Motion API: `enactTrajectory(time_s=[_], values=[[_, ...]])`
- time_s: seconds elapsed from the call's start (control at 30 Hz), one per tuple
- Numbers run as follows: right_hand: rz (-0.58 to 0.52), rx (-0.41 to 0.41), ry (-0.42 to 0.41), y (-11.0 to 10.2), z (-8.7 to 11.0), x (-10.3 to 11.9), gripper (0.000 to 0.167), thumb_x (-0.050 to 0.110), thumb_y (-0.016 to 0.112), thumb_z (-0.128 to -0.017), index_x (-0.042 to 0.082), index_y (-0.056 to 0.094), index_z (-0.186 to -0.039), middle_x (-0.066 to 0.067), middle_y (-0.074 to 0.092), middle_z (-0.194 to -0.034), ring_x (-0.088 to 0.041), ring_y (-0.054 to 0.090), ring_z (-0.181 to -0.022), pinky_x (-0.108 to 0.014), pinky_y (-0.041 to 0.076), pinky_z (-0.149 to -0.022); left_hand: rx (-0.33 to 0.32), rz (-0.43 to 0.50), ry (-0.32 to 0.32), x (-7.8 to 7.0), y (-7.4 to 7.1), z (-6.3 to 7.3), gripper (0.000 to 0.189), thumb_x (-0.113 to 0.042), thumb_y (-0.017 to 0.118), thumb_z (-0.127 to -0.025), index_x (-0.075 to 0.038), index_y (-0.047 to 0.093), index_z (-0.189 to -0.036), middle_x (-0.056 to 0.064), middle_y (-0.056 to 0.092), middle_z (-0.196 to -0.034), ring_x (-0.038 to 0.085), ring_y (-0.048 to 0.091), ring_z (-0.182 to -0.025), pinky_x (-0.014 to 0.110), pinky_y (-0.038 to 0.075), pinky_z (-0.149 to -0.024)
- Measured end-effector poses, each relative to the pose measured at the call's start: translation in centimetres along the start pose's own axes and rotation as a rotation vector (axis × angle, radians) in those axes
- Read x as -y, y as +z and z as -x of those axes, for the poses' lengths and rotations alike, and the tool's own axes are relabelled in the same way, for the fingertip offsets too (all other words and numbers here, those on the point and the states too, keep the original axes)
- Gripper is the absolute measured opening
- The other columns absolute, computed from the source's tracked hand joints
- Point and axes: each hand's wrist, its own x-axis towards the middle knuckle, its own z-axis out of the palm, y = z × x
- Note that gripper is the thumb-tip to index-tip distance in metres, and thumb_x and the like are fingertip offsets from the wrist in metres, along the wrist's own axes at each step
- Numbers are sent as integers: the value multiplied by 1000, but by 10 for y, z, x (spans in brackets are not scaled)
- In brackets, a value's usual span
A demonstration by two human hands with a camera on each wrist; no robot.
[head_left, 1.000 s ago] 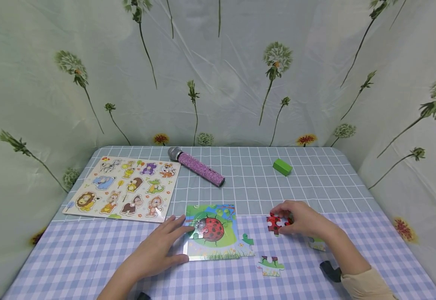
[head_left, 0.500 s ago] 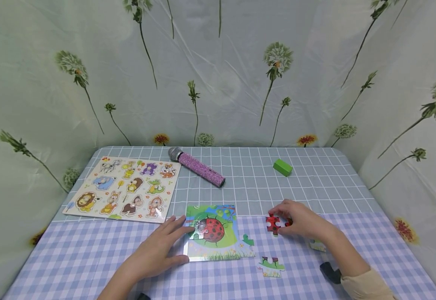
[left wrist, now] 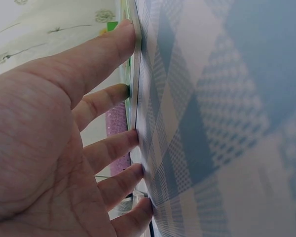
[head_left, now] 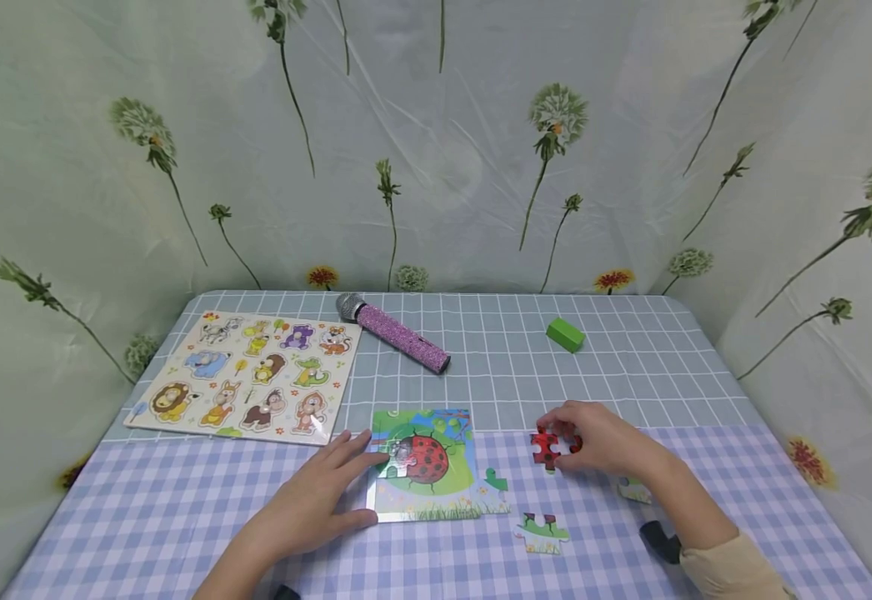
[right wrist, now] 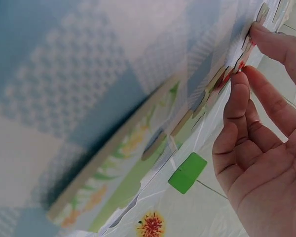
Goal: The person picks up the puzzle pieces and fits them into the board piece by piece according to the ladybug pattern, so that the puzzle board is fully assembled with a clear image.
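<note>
My left hand (head_left: pixel 316 504) lies at the left side of a ladybug jigsaw puzzle (head_left: pixel 400 506), fingers spread. Its index fingertip overlaps the picture and its thumb meets the lower left edge; in the left wrist view the fingers (left wrist: pixel 113 150) are extended along that edge. To the right, my right hand (head_left: pixel 612 442) pinches a red, black-spotted puzzle piece (head_left: pixel 544 451) between thumb and fingers, low over the cloth. Another red piece (head_left: pixel 576 444) is partly hidden by those fingers. In the right wrist view, the fingertips hold the pinched piece (right wrist: pixel 242 60) by its edges.
One loose green-and-white piece (head_left: pixel 543 534) lies in front of the right hand, another (head_left: pixel 634 489) beside the right forearm. A corner piece (head_left: pixel 493 493) juts from the puzzle's right side. Behind are an animal board (head_left: pixel 244 375), a pink microphone (head_left: pixel 402 335) and a green block (head_left: pixel 565 334).
The right hand and the pinched red piece have shifted very slightly to the left. The left hand keeps its place at the puzzle's edge.
</note>
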Motion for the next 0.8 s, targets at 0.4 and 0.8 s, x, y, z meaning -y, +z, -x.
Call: enactTrajectory(time_s=[0.4, 0.8], values=[[15, -14, -52, 3, -4, 1, 47, 18, 91, -79, 9, 75, -121, 9, 64, -95, -3, 52, -83, -21, 51, -71, 7, -10, -23, 3, 2, 0, 69, -45, 84, -90, -23, 61, -151, 15, 44, -170, 52, 37, -157, 73, 38, -122], [34, -65, -107, 1, -10, 16, 51, 17, 89, -78, 9, 75, -126, 11, 65, -96, -5, 58, -89, -25, 56, -78, 22, -7, -35, 2, 0, -1, 68, -46, 83, -91, -24, 61, -151, 14, 44, -170, 52, 36, -157, 73, 37, -123]])
